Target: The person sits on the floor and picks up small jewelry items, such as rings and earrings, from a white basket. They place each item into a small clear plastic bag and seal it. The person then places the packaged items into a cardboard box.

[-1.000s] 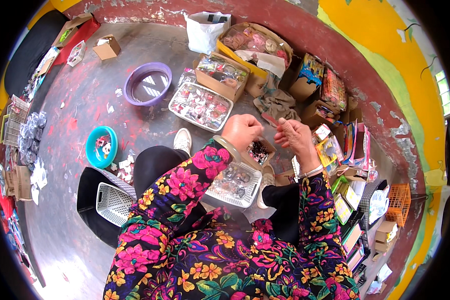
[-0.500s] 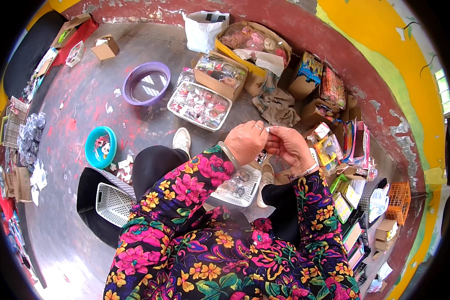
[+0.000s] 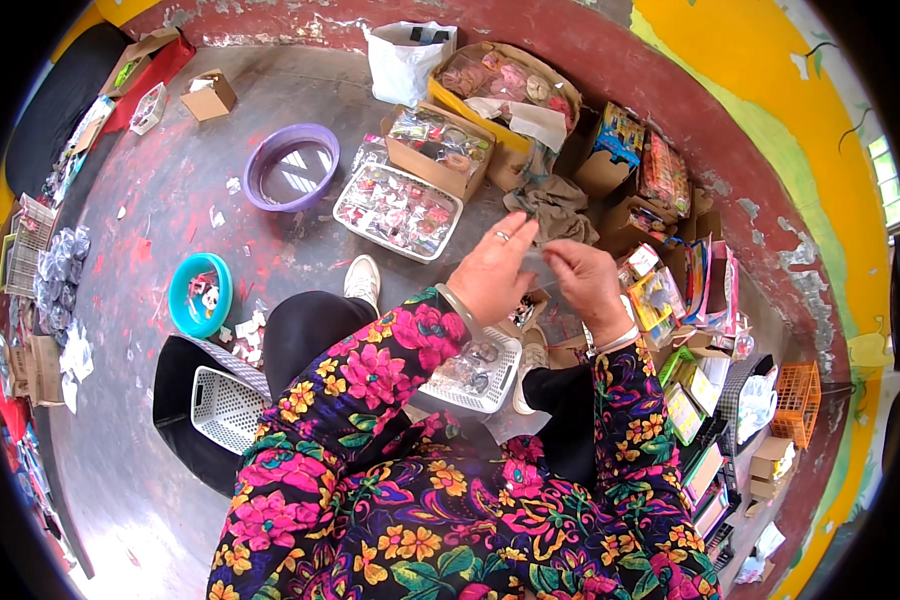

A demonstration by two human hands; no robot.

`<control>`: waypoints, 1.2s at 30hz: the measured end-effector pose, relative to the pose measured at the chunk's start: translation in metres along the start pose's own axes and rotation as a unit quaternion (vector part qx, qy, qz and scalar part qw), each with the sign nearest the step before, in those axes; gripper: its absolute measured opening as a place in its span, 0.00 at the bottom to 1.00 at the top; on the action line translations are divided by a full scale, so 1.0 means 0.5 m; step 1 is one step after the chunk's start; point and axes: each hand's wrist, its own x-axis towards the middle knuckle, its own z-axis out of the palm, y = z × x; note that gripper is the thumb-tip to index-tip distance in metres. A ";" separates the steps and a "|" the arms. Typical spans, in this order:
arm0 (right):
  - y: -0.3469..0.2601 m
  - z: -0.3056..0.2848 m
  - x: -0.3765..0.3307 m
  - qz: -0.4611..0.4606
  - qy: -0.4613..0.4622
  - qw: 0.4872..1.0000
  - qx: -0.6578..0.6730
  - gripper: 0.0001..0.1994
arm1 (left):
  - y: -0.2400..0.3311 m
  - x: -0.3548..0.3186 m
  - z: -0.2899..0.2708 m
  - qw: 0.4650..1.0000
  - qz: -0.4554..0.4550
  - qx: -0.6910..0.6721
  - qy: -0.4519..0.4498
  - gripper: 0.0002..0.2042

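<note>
My left hand (image 3: 492,272), with a ring and a bracelet, is raised in front of me, its fingers stretched out. Just to its right is my right hand (image 3: 587,287), fingers bent and drawn together. A faint clear sheen shows between the fingertips, too thin to make out. Below the hands, between my feet, stands a white perforated basket (image 3: 482,375) with small clear-wrapped items inside. A small open carton (image 3: 523,313) sits just beyond it, partly hidden by my left hand.
Ahead are a white tray of packaged trinkets (image 3: 398,212), a cardboard box (image 3: 440,150) and a purple basin (image 3: 292,168). To my left stand a turquoise basin (image 3: 201,295) and a white basket (image 3: 228,408) in a black container. Cartons and an orange crate (image 3: 796,405) line the right.
My hands have moved apart from their fingertip contact. The left hand's fingers have straightened, and the small carton below has come more into view.
</note>
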 end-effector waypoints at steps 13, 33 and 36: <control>-0.025 -0.031 0.003 0.184 -0.084 0.937 0.286 0.07 | -0.033 0.006 0.005 0.903 -0.289 -0.293 -0.122 0.09; -0.031 -0.013 0.003 0.160 -0.092 0.932 0.312 0.06 | -0.024 0.005 0.001 0.925 -0.269 -0.255 -0.088 0.10; -0.026 -0.011 0.004 0.174 -0.090 0.933 0.303 0.06 | -0.015 0.010 -0.006 0.925 -0.274 -0.247 -0.096 0.10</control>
